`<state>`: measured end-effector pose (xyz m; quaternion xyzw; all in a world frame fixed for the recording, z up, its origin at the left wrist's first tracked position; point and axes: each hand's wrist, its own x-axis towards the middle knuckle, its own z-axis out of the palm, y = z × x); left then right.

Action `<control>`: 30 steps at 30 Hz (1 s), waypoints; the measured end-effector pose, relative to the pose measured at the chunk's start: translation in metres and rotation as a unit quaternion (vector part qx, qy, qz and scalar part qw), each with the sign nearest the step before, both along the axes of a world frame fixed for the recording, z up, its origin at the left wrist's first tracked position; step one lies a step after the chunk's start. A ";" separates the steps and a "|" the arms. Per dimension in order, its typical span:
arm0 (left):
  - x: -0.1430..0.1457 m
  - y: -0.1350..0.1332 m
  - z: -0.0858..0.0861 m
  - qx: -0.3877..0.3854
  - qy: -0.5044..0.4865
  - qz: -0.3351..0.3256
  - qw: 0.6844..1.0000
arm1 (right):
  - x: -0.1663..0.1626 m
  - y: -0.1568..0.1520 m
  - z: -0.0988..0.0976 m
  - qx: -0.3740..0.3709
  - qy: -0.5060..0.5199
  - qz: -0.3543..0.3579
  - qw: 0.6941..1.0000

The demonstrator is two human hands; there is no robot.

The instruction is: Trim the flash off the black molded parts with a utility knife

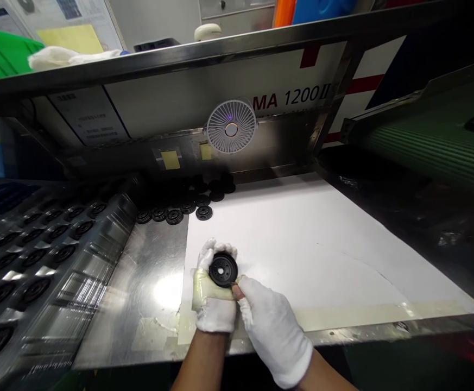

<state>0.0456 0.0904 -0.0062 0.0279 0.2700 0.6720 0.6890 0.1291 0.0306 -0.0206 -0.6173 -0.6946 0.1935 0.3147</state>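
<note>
A round black plastic wheel-like part (229, 270) with a hole in its centre rests in my left hand (214, 296), its fingers curled round the far rim. That hand wears a white glove with yellowish tape across the palm. My right hand (271, 326), also in a white glove, is closed at the near edge of the part, its thumb tip bare. Whether a small tool sits between those fingers is hidden. Both hands are above the near left side of a white sheet (302, 250). Several similar black parts (174, 216) lie behind them on the metal table.
Stacked clear trays (53, 255) holding black parts stand at the left. A small round fan (232, 127) is mounted at the back under a metal shelf (171, 57). A green ribbed conveyor belt (424, 136) runs along the right. A green bin (2, 54) sits at upper left.
</note>
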 end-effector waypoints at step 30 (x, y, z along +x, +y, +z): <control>-0.002 -0.004 0.000 0.012 -0.002 -0.024 1.000 | 0.011 -0.002 0.010 -0.063 0.101 0.025 0.993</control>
